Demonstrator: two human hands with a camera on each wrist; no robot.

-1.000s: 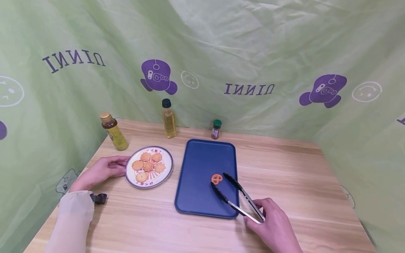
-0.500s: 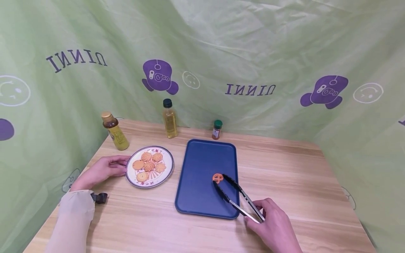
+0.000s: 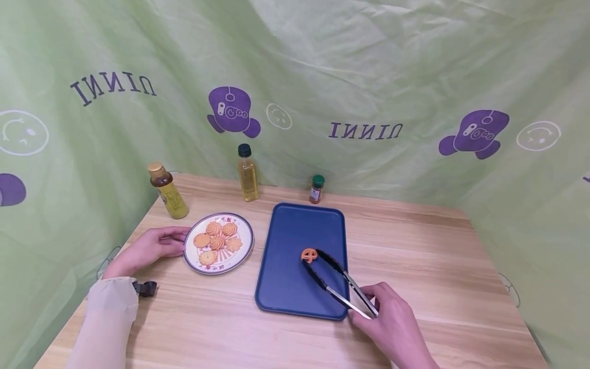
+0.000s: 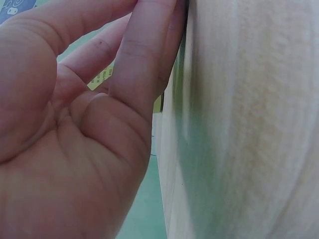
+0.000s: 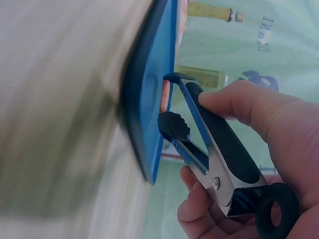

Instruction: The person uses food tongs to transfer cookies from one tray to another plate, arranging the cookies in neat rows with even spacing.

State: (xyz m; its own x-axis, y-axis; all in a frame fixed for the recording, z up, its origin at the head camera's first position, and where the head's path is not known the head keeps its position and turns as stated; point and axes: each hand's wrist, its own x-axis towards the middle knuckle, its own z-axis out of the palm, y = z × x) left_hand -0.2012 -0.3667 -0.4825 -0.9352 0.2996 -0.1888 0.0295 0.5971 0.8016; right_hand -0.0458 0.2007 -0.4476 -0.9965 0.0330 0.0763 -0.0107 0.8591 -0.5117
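My right hand grips metal tongs with black tips, thumb on one arm and fingers on the other. Between the spread tips lies a small orange pretzel on the dark blue tray. In the right wrist view the pretzel shows edge-on between the tong tips. My left hand rests at the left rim of a white plate, its fingers fairly straight and touching the edge. Several cookies lie on the plate. The left wrist view shows mostly the palm.
A brown-and-yellow bottle stands behind the plate at the left. Farther back are a bottle of yellow oil and a small green-capped jar. A green printed curtain hangs behind the wooden table.
The tongs and my right hand have moved slightly left and away from me, and the pretzel has shifted left on the tray. My left hand and the plate stay in place.
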